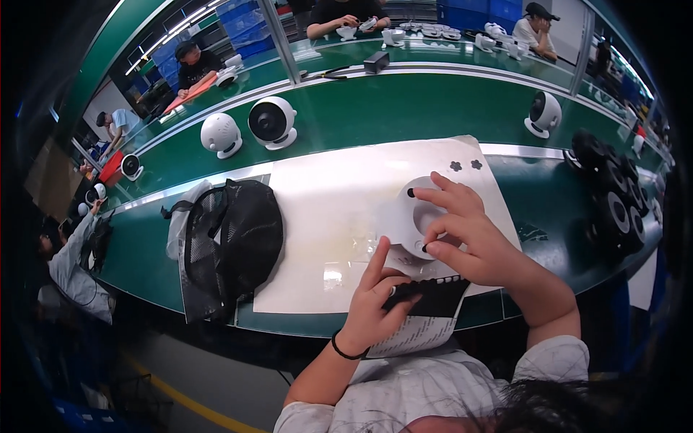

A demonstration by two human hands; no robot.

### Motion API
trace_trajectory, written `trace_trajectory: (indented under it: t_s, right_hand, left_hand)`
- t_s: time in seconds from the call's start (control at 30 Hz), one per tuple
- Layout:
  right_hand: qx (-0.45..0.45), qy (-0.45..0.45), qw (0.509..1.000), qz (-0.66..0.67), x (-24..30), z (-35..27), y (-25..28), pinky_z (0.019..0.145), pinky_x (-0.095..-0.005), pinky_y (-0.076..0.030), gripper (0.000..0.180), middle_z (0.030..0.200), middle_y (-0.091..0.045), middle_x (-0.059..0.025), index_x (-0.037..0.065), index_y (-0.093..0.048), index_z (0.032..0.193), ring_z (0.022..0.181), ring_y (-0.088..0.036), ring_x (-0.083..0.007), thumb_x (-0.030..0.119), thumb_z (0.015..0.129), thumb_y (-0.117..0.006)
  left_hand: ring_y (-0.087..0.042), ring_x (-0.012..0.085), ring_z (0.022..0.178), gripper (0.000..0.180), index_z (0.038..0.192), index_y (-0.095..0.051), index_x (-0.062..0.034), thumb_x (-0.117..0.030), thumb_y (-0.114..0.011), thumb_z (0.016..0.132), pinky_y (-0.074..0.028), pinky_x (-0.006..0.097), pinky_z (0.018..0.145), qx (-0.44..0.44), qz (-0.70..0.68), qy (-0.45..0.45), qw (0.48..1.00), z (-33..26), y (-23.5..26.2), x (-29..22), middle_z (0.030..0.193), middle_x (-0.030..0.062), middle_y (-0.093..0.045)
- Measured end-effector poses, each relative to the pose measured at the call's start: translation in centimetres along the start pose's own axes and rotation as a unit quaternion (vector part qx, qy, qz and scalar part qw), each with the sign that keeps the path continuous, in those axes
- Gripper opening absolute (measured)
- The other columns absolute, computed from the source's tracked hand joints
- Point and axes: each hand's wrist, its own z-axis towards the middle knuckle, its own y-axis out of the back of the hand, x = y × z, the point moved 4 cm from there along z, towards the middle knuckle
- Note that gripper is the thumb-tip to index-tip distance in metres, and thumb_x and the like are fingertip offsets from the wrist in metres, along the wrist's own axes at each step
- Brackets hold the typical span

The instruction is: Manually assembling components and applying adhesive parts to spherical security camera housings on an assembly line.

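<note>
A white rounded plastic part [401,214], shaped like a small fan's base, lies on the pale mat in front of me. My right hand [462,227] is over it, thumb and index finger closed on a small black round pad [424,248] at its near edge. Another black pad [411,193] sits by a fingertip farther up. My left hand [375,299] rests on the near side, index finger stretched to the part's edge. Its other fingers are curled over a black sheet [438,297] with pale printed backing, which hangs over the table edge.
A black mesh bag [249,227] lies left of the mat [310,216]. Assembled white fans [271,121] stand along the green belt [404,101]. Black fan parts [613,187] are piled at right. Two dark flower-shaped pieces [465,165] lie on the mat. Co-workers sit beyond the belt and at left.
</note>
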Motion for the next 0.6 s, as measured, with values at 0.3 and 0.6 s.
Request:
trace_trajectory:
  t_s: [0.3,0.6]
  right_hand:
    - [-0.019,0.030,0.996,-0.086,1.0,0.0,0.0,0.102,-0.0485,-0.015,0.005,0.127,-0.044,-0.0126,0.008,-0.057,0.078,0.128,-0.028,-0.0312,0.013,0.077,-0.056]
    - [-0.021,0.159,0.922,-0.353,4.1,-1.8,-0.9,0.097,-0.0443,-0.030,0.024,0.109,-0.055,-0.0090,0.001,-0.061,0.096,0.115,-0.045,-0.0246,0.014,0.076,-0.058]
  left_hand:
    - [-0.061,0.0213,0.078,0.021,0.085,-0.057,-0.0001,0.001,-0.068,0.066,-0.047,0.029,0.070,-0.011,0.006,-0.011,1.000,-0.2,-0.1,-0.1,0.137,0.0260,-0.026]
    - [-0.061,0.0208,0.073,0.020,0.084,-0.058,-0.0006,0.000,-0.068,0.067,-0.047,0.029,0.068,0.005,0.005,0.023,1.000,-0.4,0.1,-0.1,0.137,0.0267,-0.026]
